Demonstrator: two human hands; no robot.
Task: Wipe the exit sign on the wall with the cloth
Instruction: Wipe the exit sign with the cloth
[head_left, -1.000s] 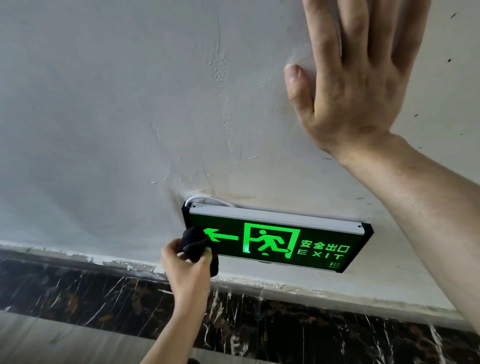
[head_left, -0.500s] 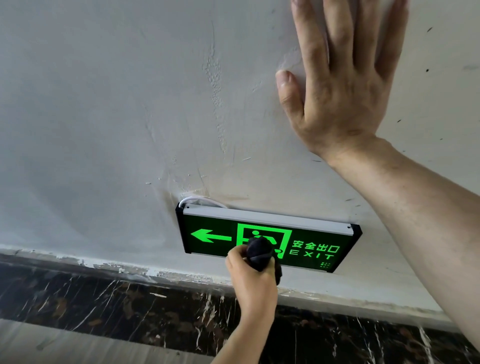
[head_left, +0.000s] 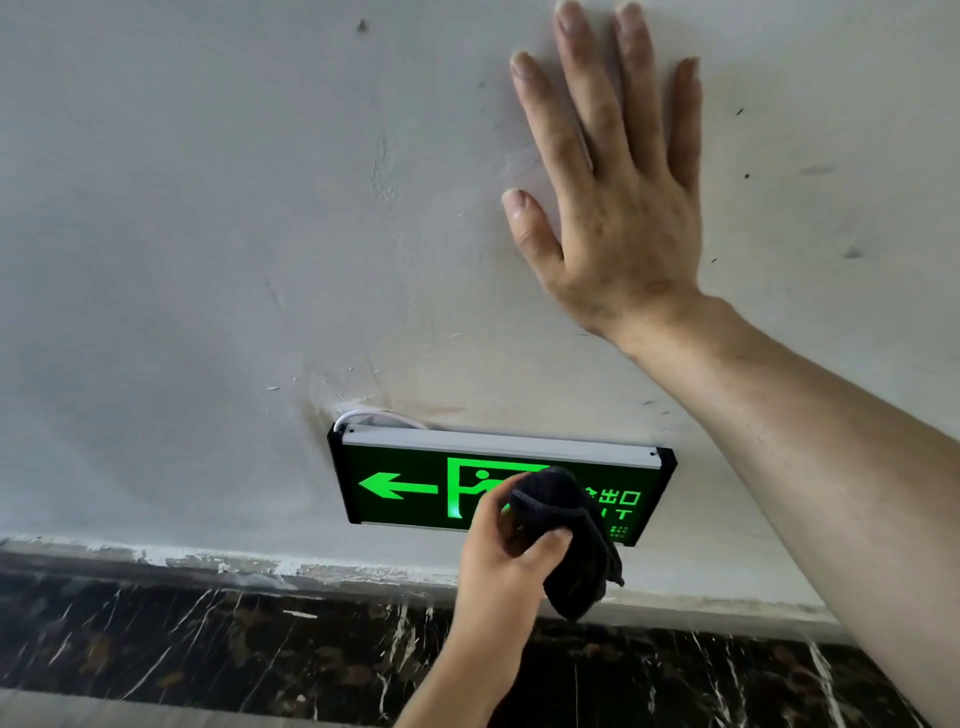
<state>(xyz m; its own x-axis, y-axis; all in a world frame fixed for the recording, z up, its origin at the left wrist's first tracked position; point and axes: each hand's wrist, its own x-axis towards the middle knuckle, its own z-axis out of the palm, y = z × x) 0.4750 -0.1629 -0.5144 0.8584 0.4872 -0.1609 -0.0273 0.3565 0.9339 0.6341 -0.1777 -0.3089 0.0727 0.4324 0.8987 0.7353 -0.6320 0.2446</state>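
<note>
A lit green exit sign (head_left: 405, 488) with a left arrow and a running figure is fixed low on the grey wall. My left hand (head_left: 506, 561) grips a dark cloth (head_left: 569, 530) and presses it on the sign's right-of-centre face, hiding part of the lettering and the running figure. My right hand (head_left: 613, 208) lies flat on the wall above the sign, fingers spread, with nothing in it.
A white cable (head_left: 363, 415) loops out behind the sign's top left corner. Below the sign runs a chipped white edge, then a dark marble skirting band (head_left: 208, 639). The grey wall (head_left: 182, 234) is scuffed and cracked.
My left hand has slid the cloth across the sign from its left end to right of centre. The right hand has stayed flat on the wall; the view has tilted up a little.
</note>
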